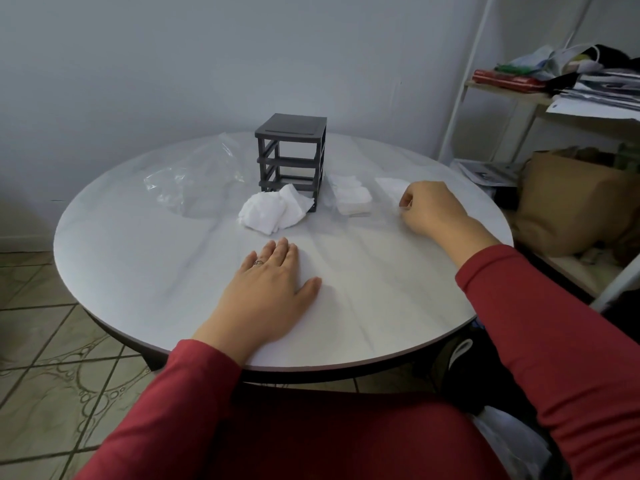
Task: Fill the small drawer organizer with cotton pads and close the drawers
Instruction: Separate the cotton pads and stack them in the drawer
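Note:
The dark grey drawer organizer (291, 152) stands at the far middle of the round table (173, 271), its three slots empty. A loose heap of white cotton pads (272, 211) lies against its front. To its right sits a clear drawer (349, 197) filled with white pads. Further right is a second clear drawer (391, 187) with a white pad in it. My right hand (433, 211) has its fingers curled and pinches that drawer's near edge. My left hand (273, 289) rests flat on the table near the front, holding nothing.
A crumpled clear plastic bag (194, 174) lies left of the organizer. A white shelf unit (540, 95) with papers and clutter stands to the right, with a brown paper bag (571, 202) below it. The tiled floor (52, 341) shows at left.

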